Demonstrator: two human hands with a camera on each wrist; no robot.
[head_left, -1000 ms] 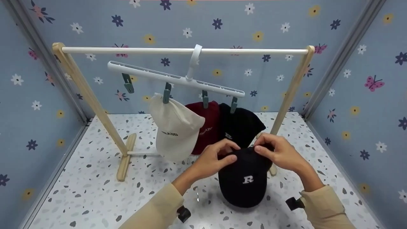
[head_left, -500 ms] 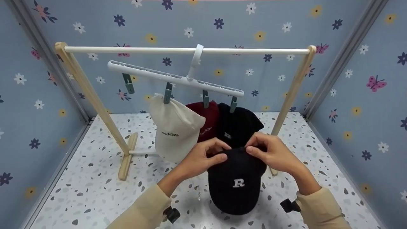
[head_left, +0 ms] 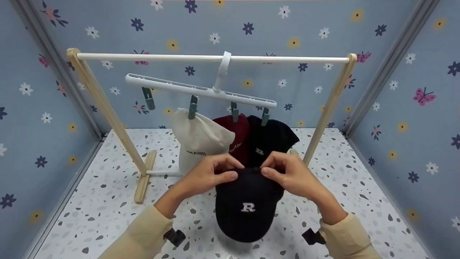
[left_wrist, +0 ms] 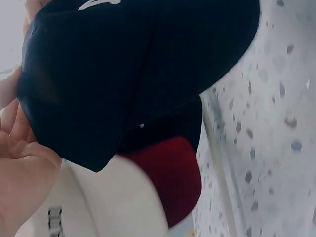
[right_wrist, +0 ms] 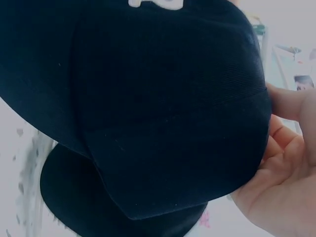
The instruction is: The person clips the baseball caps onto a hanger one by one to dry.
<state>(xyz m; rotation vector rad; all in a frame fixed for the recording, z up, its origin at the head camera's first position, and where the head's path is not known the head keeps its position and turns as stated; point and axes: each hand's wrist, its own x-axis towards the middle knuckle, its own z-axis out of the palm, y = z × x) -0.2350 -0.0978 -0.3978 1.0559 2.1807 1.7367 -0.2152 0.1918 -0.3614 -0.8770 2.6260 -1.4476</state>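
Note:
A black baseball cap (head_left: 248, 205) with a white letter R hangs brim down between my two hands in the head view. My left hand (head_left: 212, 174) pinches its upper edge on the left, and my right hand (head_left: 287, 174) pinches the same edge on the right, close by. Behind it, a white hanger (head_left: 172, 87) carries several green clips. One clip holds a cream cap (head_left: 201, 138), another a dark red cap (head_left: 240, 131), and the rightmost a second black cap (head_left: 273, 136). The leftmost clip (head_left: 148, 99) holds nothing. In the left wrist view the held cap (left_wrist: 98, 84) overlaps the hanging ones.
The hanger hooks over the white rail (head_left: 143, 57) of a wooden rack, tilted with its left end higher. Rack legs (head_left: 111, 115) stand at both sides on a speckled white tabletop (head_left: 104, 216). Blue flowered panels (head_left: 258, 25) enclose the back and sides.
Both hands have moved left with the black cap, which now hangs in front of the red and cream caps' lower parts. The hanger has shifted slightly, its left end a little lower.

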